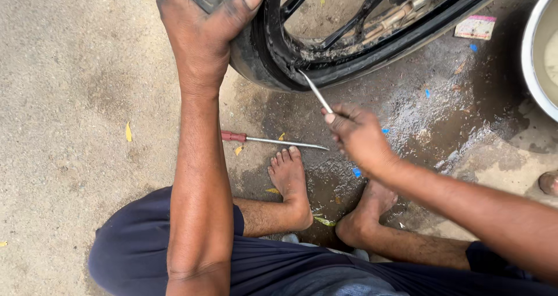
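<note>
- Squatting barefoot on the wet concrete ground, the person worked at a black wheel.
- The left hand was wrapped around the tyre, thumb over the tread, steadying it.
- The right hand was closed on a thin metal lever, its tip wedged between tyre and rim.
- By the look of it, the tyre was mostly seated, so prying had barely begun.
- A red-handled screwdriver lay unused near the toes; a metal basin stood well apart.

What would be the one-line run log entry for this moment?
left hand: grips tyre | right hand: holds metal tool at rim | screwdriver: on ground
</note>
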### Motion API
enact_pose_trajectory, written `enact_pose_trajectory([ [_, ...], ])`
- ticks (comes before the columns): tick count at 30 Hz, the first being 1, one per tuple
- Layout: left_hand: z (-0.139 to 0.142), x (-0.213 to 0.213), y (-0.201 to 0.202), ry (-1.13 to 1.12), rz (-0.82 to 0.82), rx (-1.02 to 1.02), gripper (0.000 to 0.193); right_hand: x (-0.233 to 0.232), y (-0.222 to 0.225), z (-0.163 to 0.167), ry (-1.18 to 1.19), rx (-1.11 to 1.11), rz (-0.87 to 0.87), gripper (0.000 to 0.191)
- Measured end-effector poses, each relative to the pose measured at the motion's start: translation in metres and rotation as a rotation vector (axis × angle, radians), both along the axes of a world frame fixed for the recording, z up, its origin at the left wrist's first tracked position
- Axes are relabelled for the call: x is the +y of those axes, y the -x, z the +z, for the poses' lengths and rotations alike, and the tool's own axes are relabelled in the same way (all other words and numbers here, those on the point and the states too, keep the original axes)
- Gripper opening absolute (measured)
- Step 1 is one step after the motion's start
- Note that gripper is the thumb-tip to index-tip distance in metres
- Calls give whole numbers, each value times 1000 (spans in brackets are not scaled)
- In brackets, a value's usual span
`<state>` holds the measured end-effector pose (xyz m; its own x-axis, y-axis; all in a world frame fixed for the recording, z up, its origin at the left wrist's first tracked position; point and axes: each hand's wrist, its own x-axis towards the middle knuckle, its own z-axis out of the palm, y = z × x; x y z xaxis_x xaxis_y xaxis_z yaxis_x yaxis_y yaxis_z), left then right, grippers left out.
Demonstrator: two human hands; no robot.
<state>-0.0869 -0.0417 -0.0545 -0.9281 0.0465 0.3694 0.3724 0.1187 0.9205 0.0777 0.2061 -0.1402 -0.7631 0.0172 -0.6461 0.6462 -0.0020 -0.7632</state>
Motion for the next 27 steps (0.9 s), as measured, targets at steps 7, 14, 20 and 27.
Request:
enact_pose_trajectory([
  [7, -19, -3, -7, 17, -17, 41, 102, -138, 10, -74, -74, 552, -409, 24],
  [14, -39, 8, -23, -76, 73, -93, 112, -125, 47, -123, -371, 367, -485, 42],
  [20, -37, 8, -20, 20, 97, -32, 113, -154, 30, -104, -2, 181, -635, 25],
  [27, -24, 12, -2, 31, 108, -165, 110, -158, 49, -128, 21, 274, -752, 27],
])
